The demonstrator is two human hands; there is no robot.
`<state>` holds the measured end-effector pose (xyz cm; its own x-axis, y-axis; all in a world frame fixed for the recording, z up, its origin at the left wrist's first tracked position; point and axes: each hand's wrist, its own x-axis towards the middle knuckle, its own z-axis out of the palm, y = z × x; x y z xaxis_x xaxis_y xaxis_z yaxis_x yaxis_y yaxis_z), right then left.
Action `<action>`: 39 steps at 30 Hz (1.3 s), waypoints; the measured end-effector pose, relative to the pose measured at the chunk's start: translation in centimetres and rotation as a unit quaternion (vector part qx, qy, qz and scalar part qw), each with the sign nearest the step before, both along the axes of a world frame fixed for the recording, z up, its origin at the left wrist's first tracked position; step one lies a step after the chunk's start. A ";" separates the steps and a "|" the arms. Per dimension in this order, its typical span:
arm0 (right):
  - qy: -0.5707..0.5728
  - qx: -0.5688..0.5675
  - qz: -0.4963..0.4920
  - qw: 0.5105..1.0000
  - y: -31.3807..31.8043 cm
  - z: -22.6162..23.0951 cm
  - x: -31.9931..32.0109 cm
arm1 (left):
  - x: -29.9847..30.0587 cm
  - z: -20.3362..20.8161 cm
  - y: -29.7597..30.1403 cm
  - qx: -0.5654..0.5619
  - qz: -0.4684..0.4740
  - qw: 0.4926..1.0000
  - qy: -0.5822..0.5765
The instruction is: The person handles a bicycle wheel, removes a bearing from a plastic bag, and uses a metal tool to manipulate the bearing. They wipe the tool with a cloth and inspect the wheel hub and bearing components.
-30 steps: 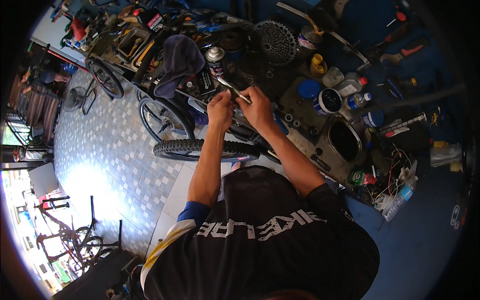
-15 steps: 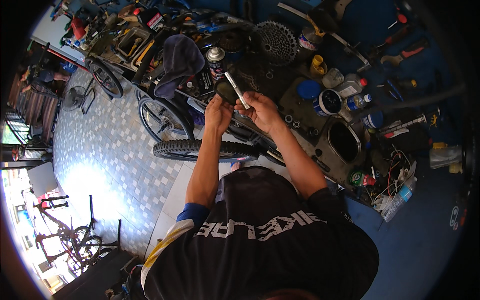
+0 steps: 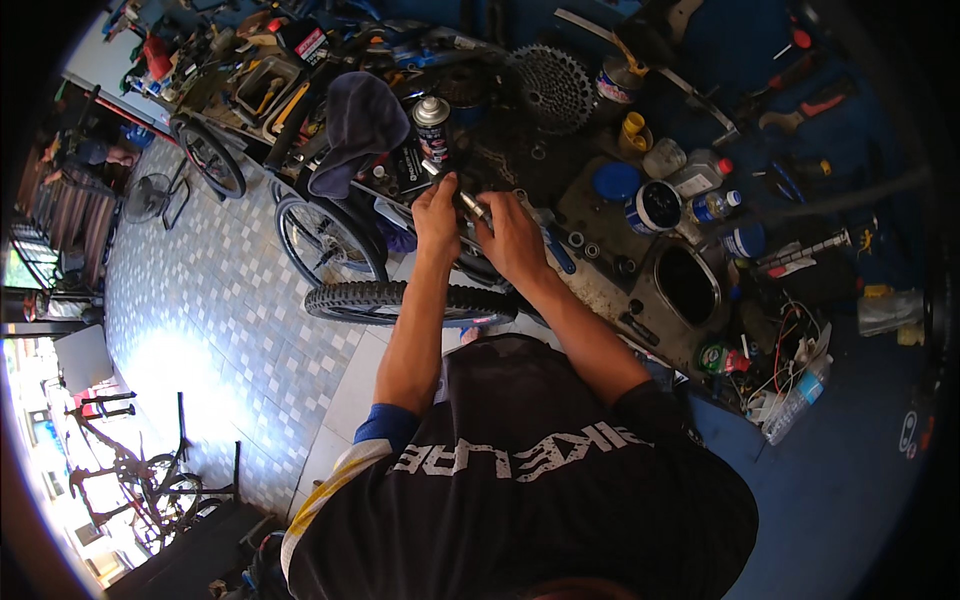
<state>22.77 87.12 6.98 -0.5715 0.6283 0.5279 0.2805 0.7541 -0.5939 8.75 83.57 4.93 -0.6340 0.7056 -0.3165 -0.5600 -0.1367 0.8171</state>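
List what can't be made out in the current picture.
- Head view: part of the metal rod, covered by the left hand; its near end, by the right hand.
- Head view: whatever is under the dark cloth, covered by it.
- Head view: part of the knobby tyre, behind the left forearm.

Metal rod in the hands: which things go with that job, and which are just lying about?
Seems in use:
- metal rod
- left hand and right hand, holding it

Probably just lying about, untouched:
- blue lid
- toothed wheel
- dark cloth
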 end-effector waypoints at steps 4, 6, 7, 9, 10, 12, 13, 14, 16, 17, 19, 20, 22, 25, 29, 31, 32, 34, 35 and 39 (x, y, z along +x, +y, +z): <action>-0.017 0.034 -0.006 0.999 -0.3 0.6 0.2 | 0.1 0.4 0.0 0.054 0.012 0.998 -0.042; -0.029 0.063 -0.022 0.997 -0.4 1.5 0.1 | 0.0 0.3 -0.2 0.062 0.017 0.997 -0.050; -0.035 0.069 -0.026 0.997 -0.3 1.4 0.1 | 0.1 0.5 -0.2 0.056 0.013 0.997 -0.047; -0.046 0.082 -0.034 0.995 -0.1 1.4 0.0 | 0.4 1.1 -0.4 0.043 0.006 0.998 -0.041; -0.051 0.070 -0.039 0.995 0.0 1.3 0.0 | 0.3 1.0 -0.5 0.042 -0.004 0.999 -0.034; -0.061 0.046 -0.047 0.996 0.0 1.0 -0.1 | 0.1 1.0 -0.9 0.039 -0.022 0.999 -0.022; -0.033 0.008 -0.023 0.999 0.3 0.6 -0.2 | 0.2 1.0 -0.9 0.069 -0.027 0.997 -0.037; -0.004 -0.031 0.001 1.000 0.7 0.2 -0.3 | 0.3 1.1 -0.9 0.099 -0.032 0.993 -0.052; 0.053 -0.220 0.065 0.972 1.0 -0.4 -0.1 | 0.4 1.2 -1.1 0.149 -0.049 0.985 -0.074; 0.079 -0.366 0.102 0.922 1.0 -0.5 0.1 | 0.4 1.2 -1.3 0.169 -0.061 0.980 -0.081; 0.143 -0.580 0.150 0.788 0.7 -0.3 0.3 | 0.0 0.6 -1.5 0.201 -0.107 0.969 -0.092; 0.182 -0.652 0.161 0.718 0.5 0.1 0.3 | -0.7 -0.3 -1.7 0.214 -0.141 0.962 -0.095; 0.251 -0.755 0.196 0.573 0.2 0.1 0.3 | -0.9 -1.2 -1.7 0.212 -0.158 0.959 -0.100; 0.312 -0.805 0.286 0.415 0.1 -0.8 0.2 | -0.5 -1.7 -1.3 0.194 -0.128 0.966 -0.115; 0.330 -0.812 0.306 0.371 0.2 -1.1 0.5 | -1.2 -2.9 -1.4 0.211 -0.094 0.963 -0.139; 0.335 -0.805 0.304 0.385 0.5 -1.1 0.9 | -1.1 -2.5 -1.4 0.207 -0.066 0.965 -0.146; 0.332 -0.796 0.296 0.410 0.7 -1.0 0.9 | -1.0 -2.2 -1.6 0.202 -0.057 0.966 -0.151; 0.296 -0.766 0.213 0.529 0.5 -0.9 0.9 | -0.2 -0.4 -2.0 0.179 -0.047 0.971 -0.151; 0.275 -0.745 0.171 0.584 0.3 -0.7 0.7 | -0.4 -1.1 -2.0 0.182 -0.073 0.972 -0.133; -0.017 -0.228 0.037 0.973 -0.1 -0.8 0.4 | 0.7 0.3 -1.0 0.098 -0.071 0.993 0.003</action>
